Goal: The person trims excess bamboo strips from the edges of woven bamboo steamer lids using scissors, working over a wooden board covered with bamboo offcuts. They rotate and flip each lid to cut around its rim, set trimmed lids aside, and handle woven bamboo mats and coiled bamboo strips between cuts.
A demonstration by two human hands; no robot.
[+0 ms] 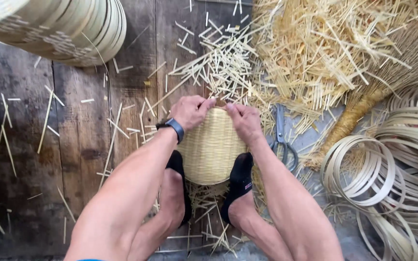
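Nearest to the camera are the person's two bare forearms and knees, and below them the feet in black socks, which press from both sides on a small woven basket. The basket rests between the feet on the dark wooden floor, with its rounded bottom turned toward the person and its far edge under the hands.

The left hand and the right hand sit together on this far edge. All fingers are curled closed and pinch the weave at the rim; what exactly is between the fingertips is too small to tell. I judge that the step in hand is the working of the rim, tightening or tucking the strips there. The next move, I think, calls for a firm hold from the feet so the basket does not turn, and for small, even pulls from both hands.

The basket is pale yellow, tightly woven in fine horizontal rows, and looks stiff and light.

Around it lie many short cut strips. A pair of scissors lies just beside the right hand. On the right are coiled thin hoops, behind them a loose pile of straw, and at top left a stack of larger round baskets
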